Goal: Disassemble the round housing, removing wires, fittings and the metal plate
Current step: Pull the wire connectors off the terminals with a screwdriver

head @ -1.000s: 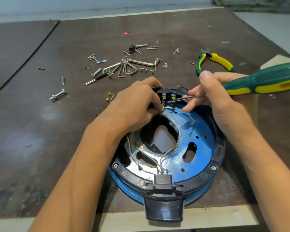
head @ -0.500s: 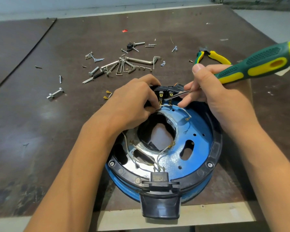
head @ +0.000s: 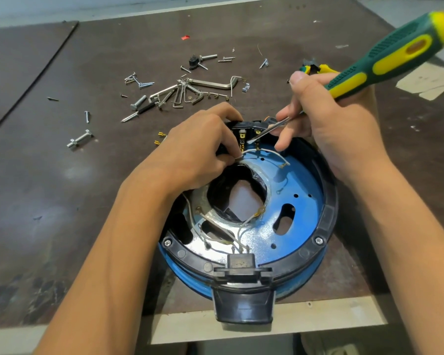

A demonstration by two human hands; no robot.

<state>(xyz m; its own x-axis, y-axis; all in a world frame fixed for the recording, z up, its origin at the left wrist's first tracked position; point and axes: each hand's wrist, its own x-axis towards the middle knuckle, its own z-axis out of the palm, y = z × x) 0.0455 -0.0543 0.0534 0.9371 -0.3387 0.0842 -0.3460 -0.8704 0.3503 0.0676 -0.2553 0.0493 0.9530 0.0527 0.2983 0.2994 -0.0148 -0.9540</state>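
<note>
The round blue housing (head: 303, 213) with a black rim lies open side up at the table's near edge, a black socket block (head: 242, 303) at its front. Thin white wires (head: 269, 151) run inside it over the shiny metal plate (head: 203, 242). My left hand (head: 200, 152) pinches a white wire end by the black terminal block (head: 244, 129) at the far rim. My right hand (head: 328, 119) grips a green and yellow screwdriver (head: 395, 49). Its tip rests on the brass terminals.
Loose screws, bolts and hex keys (head: 185, 92) lie scattered on the dark table (head: 62, 175) behind the housing. Two small brass connectors (head: 159, 138) sit left of my left hand. Green and yellow pliers (head: 315, 69) lie behind my right hand.
The screwdriver handle has swung upward and to the right, so the tool now slants steeply down onto the terminals. My left hand stays pinching the wire.
</note>
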